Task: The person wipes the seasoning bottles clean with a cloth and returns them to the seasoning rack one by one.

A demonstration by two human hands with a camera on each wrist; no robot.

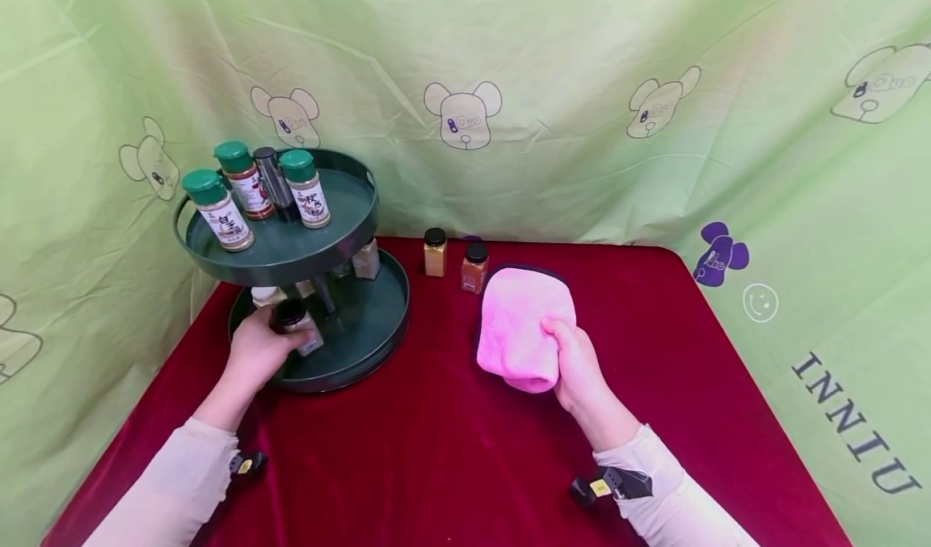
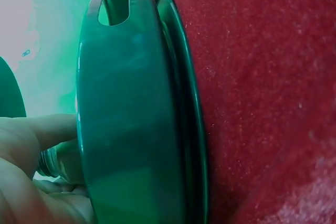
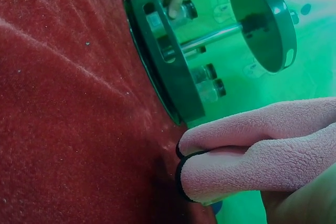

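Note:
My left hand (image 1: 256,347) grips a small clear spice jar (image 1: 310,338) with a black lid, at the left of the lower tier (image 1: 367,329) of a dark green two-tier turntable rack. In the left wrist view the tier's wall (image 2: 126,103) hides part of that jar, and the fingers (image 2: 52,129) reach in behind it. A folded pink cloth (image 1: 524,313) with a dark edge hangs from my right hand (image 1: 579,369), thumb on top, over the right of the table. Seen from the right wrist, the cloth (image 3: 236,174) droops in two folds.
Several green-capped spice bottles (image 1: 225,220) and a dark cylinder (image 1: 275,182) stand on the upper tier (image 1: 342,208). More jars (image 1: 367,261) sit below. Two black-lidded jars, one yellow (image 1: 435,256) and one orange-red (image 1: 474,271), stand near the back edge of the red-covered table (image 1: 436,450).

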